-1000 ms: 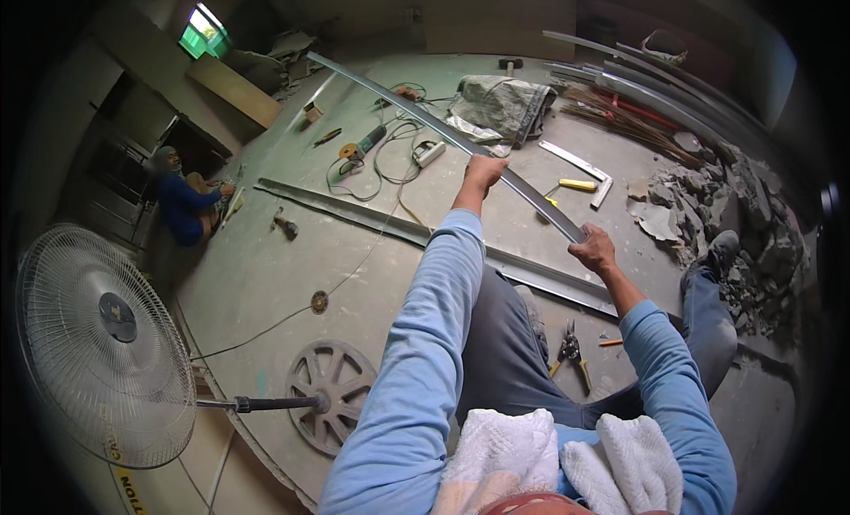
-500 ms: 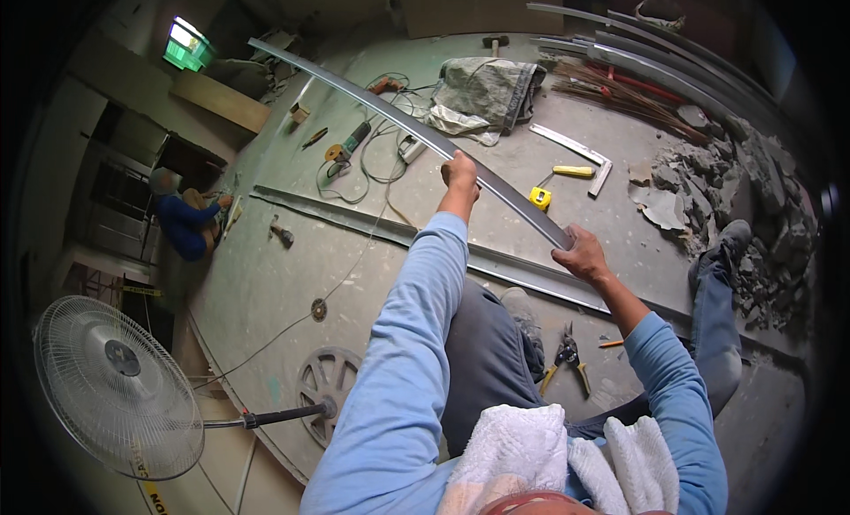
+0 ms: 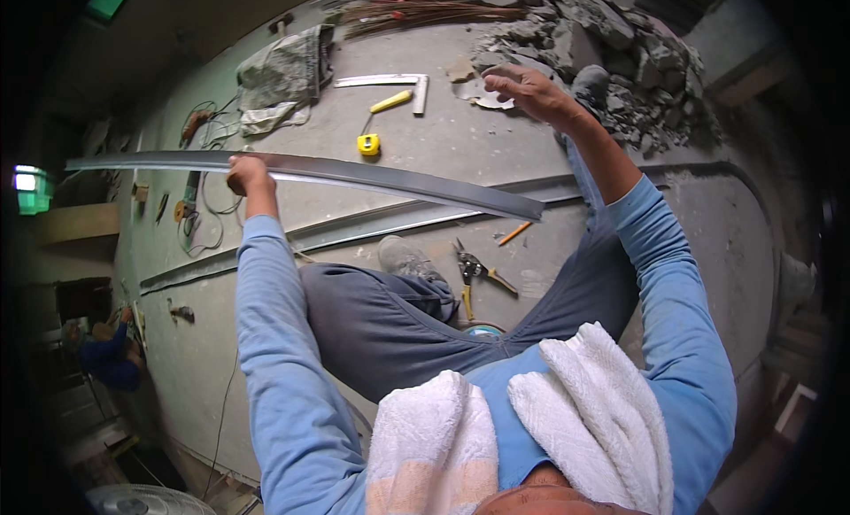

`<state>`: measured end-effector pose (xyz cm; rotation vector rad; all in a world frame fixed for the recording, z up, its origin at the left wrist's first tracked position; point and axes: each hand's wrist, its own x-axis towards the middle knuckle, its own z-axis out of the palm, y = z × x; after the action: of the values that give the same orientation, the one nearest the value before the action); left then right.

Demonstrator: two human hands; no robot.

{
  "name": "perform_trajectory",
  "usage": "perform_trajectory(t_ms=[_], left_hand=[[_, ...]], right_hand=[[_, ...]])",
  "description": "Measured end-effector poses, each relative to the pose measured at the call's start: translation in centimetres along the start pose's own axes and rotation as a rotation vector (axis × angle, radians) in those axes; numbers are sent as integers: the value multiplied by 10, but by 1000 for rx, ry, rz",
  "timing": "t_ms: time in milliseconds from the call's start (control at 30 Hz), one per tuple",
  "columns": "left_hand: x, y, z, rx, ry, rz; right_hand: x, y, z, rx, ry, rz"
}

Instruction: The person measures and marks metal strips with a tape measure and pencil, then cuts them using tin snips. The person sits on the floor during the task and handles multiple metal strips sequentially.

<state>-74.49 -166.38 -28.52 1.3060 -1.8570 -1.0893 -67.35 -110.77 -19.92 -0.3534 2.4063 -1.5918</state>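
Note:
My left hand [image 3: 251,174] is closed around a long grey metal channel [image 3: 381,177], gripping it left of its middle. The channel's right end reaches over the floor in front of my knees. My right hand [image 3: 529,90] is off the channel, raised in front of the rubble, its fingers apart and holding nothing. A second metal channel [image 3: 354,233] lies along the floor beneath the held one. Between my legs are tin snips [image 3: 475,269] with yellow handles, and an orange pencil [image 3: 514,233] lies near the held channel's right end.
Beyond the channel lie a yellow tape measure [image 3: 368,144], a yellow-handled tool [image 3: 391,101] and a metal square [image 3: 420,94]. Broken concrete [image 3: 611,54] is piled at far right. A crumpled sack [image 3: 285,77], drill [image 3: 194,125] and grinder [image 3: 190,192] are leftward. Another person [image 3: 111,356] crouches far left.
My right hand has let go of the channel's end and lifted away toward the rubble. The view has turned right. My left hand still grips the channel.

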Motion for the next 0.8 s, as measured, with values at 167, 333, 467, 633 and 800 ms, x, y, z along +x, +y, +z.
perform_trajectory(t_ms=[167, 333, 467, 633, 800], left_hand=[[6, 2, -1, -26, -29, 2], [-1, 14, -2, -306, -55, -277], [-1, 17, 2, -257, -107, -230], [-9, 25, 0, 117, -85, -217], [-32, 48, -24, 62, -10, -155]], right_hand=[[-62, 29, -54, 204, 83, 329], [-71, 50, -60, 178, -14, 278], [-73, 46, -58, 32, -198, 242], [-83, 40, -61, -217, -380, 302], [-122, 42, -66, 8, -155, 631]])
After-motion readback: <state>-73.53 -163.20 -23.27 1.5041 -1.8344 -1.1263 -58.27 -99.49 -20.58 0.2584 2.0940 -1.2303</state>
